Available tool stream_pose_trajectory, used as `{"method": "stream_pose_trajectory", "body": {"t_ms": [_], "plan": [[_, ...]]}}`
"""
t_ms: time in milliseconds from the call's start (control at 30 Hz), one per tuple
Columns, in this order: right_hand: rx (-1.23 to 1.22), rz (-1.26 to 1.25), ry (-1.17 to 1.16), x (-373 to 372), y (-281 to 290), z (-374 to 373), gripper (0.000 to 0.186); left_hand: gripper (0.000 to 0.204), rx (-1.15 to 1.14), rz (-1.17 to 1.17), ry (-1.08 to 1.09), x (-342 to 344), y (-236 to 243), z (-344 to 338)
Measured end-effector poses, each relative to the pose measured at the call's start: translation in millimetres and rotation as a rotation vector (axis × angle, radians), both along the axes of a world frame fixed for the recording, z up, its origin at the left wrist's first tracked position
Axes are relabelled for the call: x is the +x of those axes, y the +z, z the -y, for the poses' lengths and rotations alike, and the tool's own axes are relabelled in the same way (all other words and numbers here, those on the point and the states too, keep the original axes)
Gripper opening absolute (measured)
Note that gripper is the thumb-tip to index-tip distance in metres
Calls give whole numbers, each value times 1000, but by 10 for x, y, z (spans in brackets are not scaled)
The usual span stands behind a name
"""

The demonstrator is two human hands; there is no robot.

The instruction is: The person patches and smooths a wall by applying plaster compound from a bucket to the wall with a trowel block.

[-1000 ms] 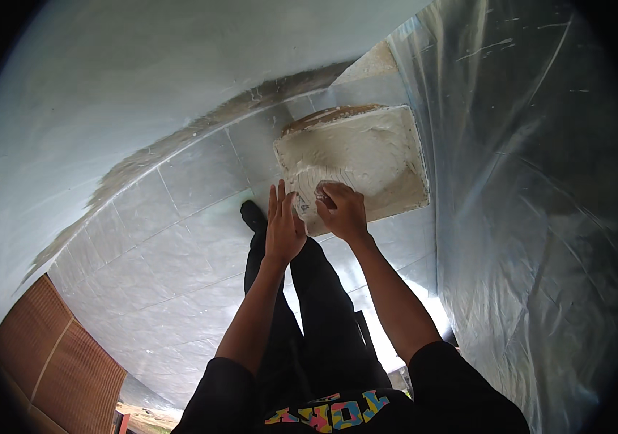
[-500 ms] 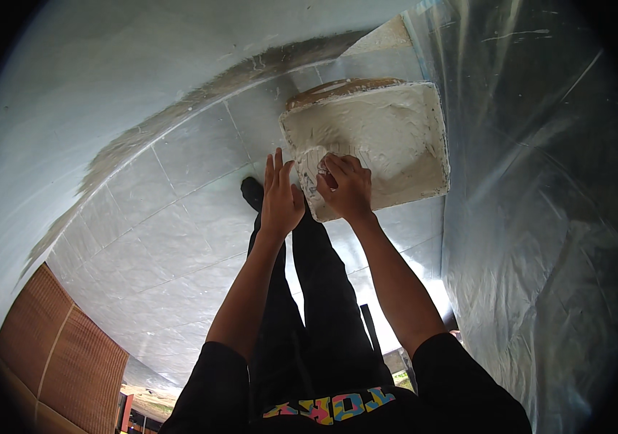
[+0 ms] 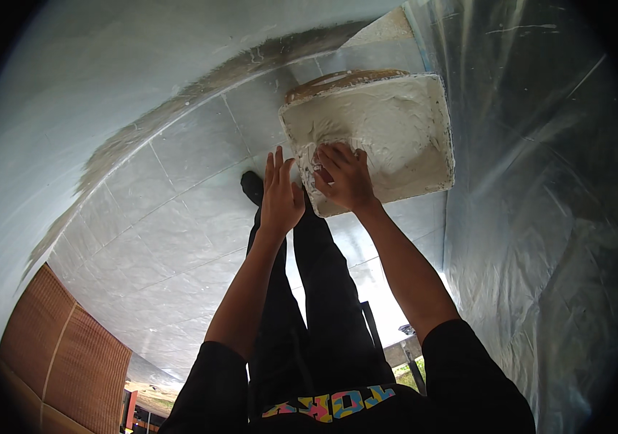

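A shallow rectangular tub [image 3: 448,137] of pale, creamy filler [image 3: 395,119] lies ahead of me, its rim caked with the same paste. My right hand [image 3: 348,177] reaches into its left part, fingers curled round a small putty-smeared hand tool [image 3: 325,172]. Something reddish shows between thumb and fingers; the tool's blade or face is mostly hidden by the hand and filler. Just left of the tub, my left hand [image 3: 281,199] is raised with fingers stretched and apart, holding nothing.
A curved, pale wall [image 3: 70,116] with a grey, roughly coated lower band sweeps along the left. Clear plastic sheeting [image 3: 533,202] hangs on the right. Large grey tiles [image 3: 178,224] cover the floor. A brown woven screen [image 3: 63,347] stands at lower left.
My right hand has shifted slightly up and left in the filler, and its fingers now cover more of the tool. My left hand has hardly moved.
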State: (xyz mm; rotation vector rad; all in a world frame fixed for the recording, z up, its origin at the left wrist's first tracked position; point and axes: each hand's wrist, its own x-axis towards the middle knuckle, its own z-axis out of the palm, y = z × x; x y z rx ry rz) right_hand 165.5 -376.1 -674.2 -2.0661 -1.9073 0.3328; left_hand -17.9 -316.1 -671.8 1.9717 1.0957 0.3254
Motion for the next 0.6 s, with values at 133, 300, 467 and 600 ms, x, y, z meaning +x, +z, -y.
{"method": "stream_pose_trajectory", "body": {"t_ms": [133, 300, 467, 600], "plan": [[44, -65, -16, -43, 63, 110, 42, 60, 10, -20, 1, -73, -6, -37], [13, -40, 19, 39, 42, -39, 43, 59, 21, -25, 3, -23, -6, -66], [-69, -98, 22, -57, 121, 160, 45, 58, 19, -9, 10, -71, 16, -74], [-38, -127, 7, -95, 120, 175, 40, 58, 0, -55, 8, -117, 18, -81]]}}
